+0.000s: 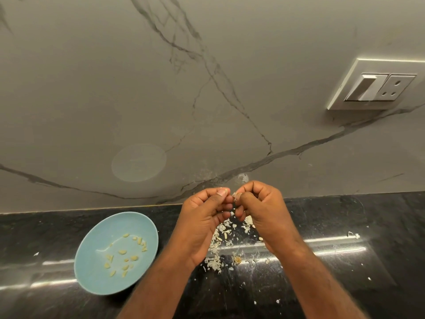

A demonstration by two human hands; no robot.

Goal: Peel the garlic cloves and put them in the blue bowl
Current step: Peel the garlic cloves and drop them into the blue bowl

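Head view. Pale blue round bowl (pixel 92 272), near left on the black stone bench (pixel 333 222), holds small peeled cloves (pixel 125 254). Left hand (pixel 204 217) and right hand (pixel 259 208), fingers curled, pinch one garlic clove (pixel 234 196) between them, above white papery skins (pixel 218 238). Advisable: steady with one hand, strip skin by thumbnail.

The bowl (pixel 96 277) sits on the countertop (pixel 345 279) at the lower left of the frame, with peeled cloves (pixel 125 256) lying in it. Right of it, at centre, the left hand (pixel 204 222) and right hand (pixel 262 210) meet fingertip to fingertip, pinching a garlic clove (pixel 234 195) between them, above a scatter of skins (pixel 220 240) on the countertop. Behind stands the wall (pixel 138 88) — its switch plate (pixel 377 86) at upper right.
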